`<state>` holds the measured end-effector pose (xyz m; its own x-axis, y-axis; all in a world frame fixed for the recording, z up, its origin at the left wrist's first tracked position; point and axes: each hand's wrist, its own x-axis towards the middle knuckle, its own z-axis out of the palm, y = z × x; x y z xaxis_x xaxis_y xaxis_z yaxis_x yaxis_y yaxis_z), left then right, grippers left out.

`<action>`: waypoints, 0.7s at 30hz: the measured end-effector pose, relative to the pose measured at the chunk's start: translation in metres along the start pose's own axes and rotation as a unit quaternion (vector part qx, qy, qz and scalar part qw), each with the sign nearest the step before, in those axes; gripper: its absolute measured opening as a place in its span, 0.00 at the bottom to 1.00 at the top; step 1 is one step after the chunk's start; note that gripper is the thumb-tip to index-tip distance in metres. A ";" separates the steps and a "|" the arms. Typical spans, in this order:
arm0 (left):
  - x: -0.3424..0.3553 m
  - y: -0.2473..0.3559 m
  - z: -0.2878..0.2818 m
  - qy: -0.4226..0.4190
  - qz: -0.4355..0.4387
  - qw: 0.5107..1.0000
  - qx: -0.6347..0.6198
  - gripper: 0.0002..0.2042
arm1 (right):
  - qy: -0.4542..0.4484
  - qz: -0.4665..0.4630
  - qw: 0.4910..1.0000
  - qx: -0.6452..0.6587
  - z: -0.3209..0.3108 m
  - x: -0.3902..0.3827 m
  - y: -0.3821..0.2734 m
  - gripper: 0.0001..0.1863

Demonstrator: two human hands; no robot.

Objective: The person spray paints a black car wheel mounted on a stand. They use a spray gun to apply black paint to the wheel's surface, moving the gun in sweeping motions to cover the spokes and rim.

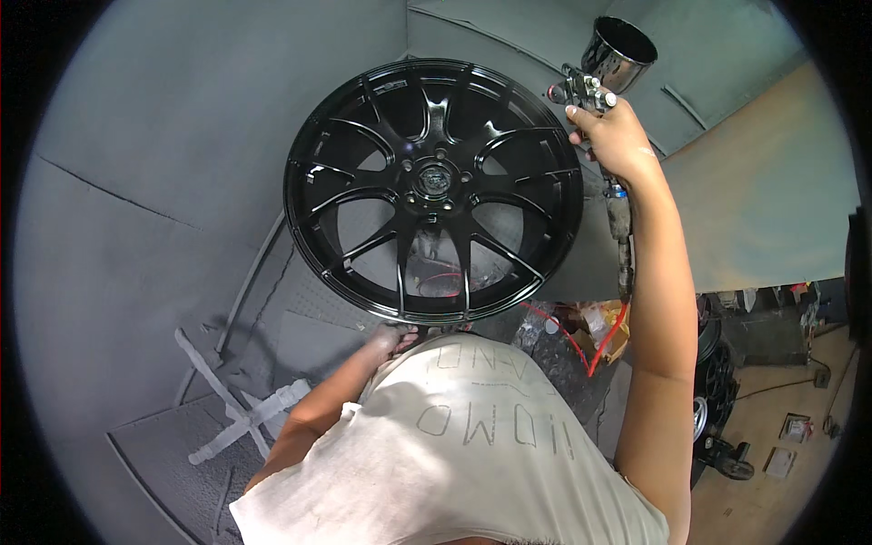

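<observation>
A glossy black alloy wheel (434,189) stands face-on in front of the person, its spokes shining wet. The left hand (392,338) meets its lower rim from below, grip closed on the edge as far as shows, partly hidden by the pale shirt (472,436). Up and to the right, just beside the rim, the right hand (613,136) is clamped on a spray gun (599,77) with a dark metal cup; its hose (622,245) hangs down. Grey-coated booth walls (136,182) surround them.
</observation>
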<state>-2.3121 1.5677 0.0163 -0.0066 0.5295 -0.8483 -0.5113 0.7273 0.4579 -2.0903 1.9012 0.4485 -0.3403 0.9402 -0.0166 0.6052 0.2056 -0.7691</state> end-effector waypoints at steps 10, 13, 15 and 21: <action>0.035 0.034 -0.079 0.132 0.097 0.982 -0.095 0.11 | 0.001 -0.008 1.000 -0.012 -0.004 -0.004 0.001 0.15; 0.036 0.047 -0.081 0.160 0.150 0.961 -0.169 0.12 | -0.009 0.009 1.000 -0.001 -0.003 -0.003 0.002 0.15; 0.027 0.058 -0.071 0.154 0.174 0.956 -0.179 0.14 | -0.011 0.026 0.999 0.019 -0.005 -0.008 0.001 0.15; 0.015 0.024 -0.047 0.150 0.115 0.972 -0.139 0.12 | -0.002 -0.003 1.000 0.006 -0.006 -0.006 0.007 0.14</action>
<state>-2.3649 1.5724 0.0019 -0.3776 0.4826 -0.7903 -0.6788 0.4362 0.5907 -2.0803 1.8985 0.4472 -0.3459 0.9381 -0.0149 0.5949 0.2070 -0.7767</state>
